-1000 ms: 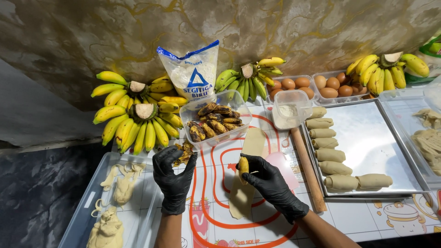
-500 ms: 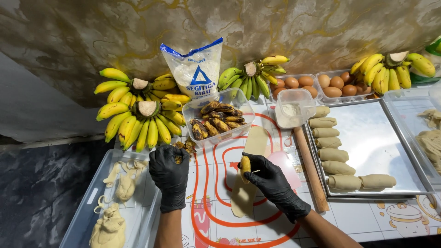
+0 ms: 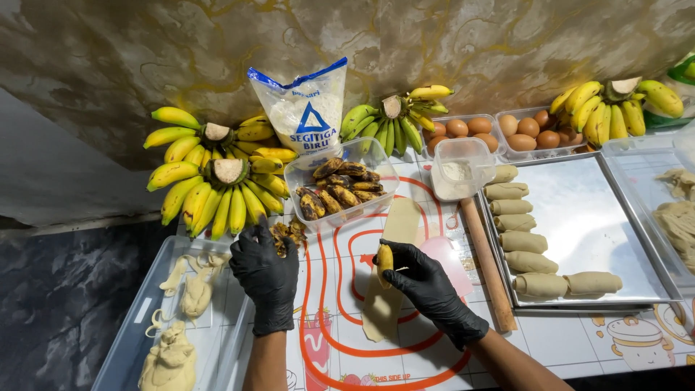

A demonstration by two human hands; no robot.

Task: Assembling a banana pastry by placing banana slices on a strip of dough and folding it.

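Note:
My right hand (image 3: pixel 427 286), in a black glove, holds a small yellow banana piece (image 3: pixel 385 256) against a long flat strip of pale dough (image 3: pixel 391 271) that lies on the patterned table mat. My left hand (image 3: pixel 266 271), also gloved, rests palm down at the left of the mat. Its fingers touch a small pile of browned banana pieces (image 3: pixel 288 233). Just beyond stands a clear tub of browned bananas (image 3: pixel 339 190).
A wooden rolling pin (image 3: pixel 488 262) lies along a steel tray (image 3: pixel 579 217) of dough rolls (image 3: pixel 528 261). A clear tray of dough scraps (image 3: pixel 177 318) sits at left. Banana bunches (image 3: pixel 213 185), a flour bag (image 3: pixel 302 108), a flour cup (image 3: pixel 457 170) and eggs (image 3: pixel 528 127) line the back.
My left hand has shifted slightly up and left over the pile of browned pieces. My right hand stays on the banana piece over the dough strip.

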